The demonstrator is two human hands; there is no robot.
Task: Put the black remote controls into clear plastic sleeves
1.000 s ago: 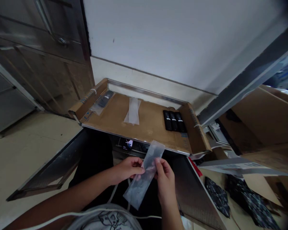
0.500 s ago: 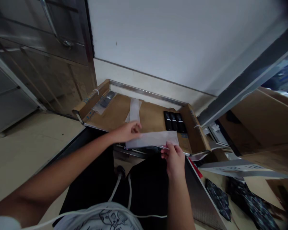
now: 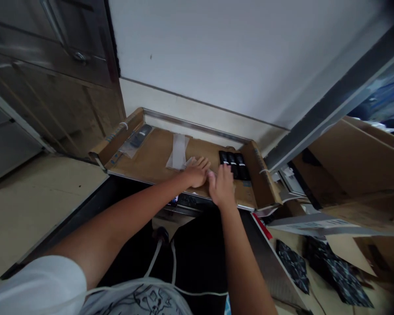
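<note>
My left hand [image 3: 198, 172] lies with its fingers spread on the cardboard-lined tray [image 3: 157, 151], just right of the white translucent sleeves [image 3: 178, 152]. Close beside it is my right hand [image 3: 222, 183], fingers stretched out and thumb near the left one. Whatever lies beneath the hands is mostly hidden. Three black items with white labels [image 3: 232, 163] stand side by side just beyond my right fingers. At the tray's left end rests a dark item in a clear bag [image 3: 139, 136].
Raised cardboard walls [image 3: 261, 175] close the tray's ends, and a white wall [image 3: 197, 57] rises behind it. Large cardboard boxes [image 3: 351, 166] stand at the right. Dark patterned bags [image 3: 338, 271] lie on the floor at lower right.
Both hands have moved forward onto the tray and closer together. The white sleeve held between them is no longer visible there. My right hand has opened from its pinch. The view has shifted slightly.
</note>
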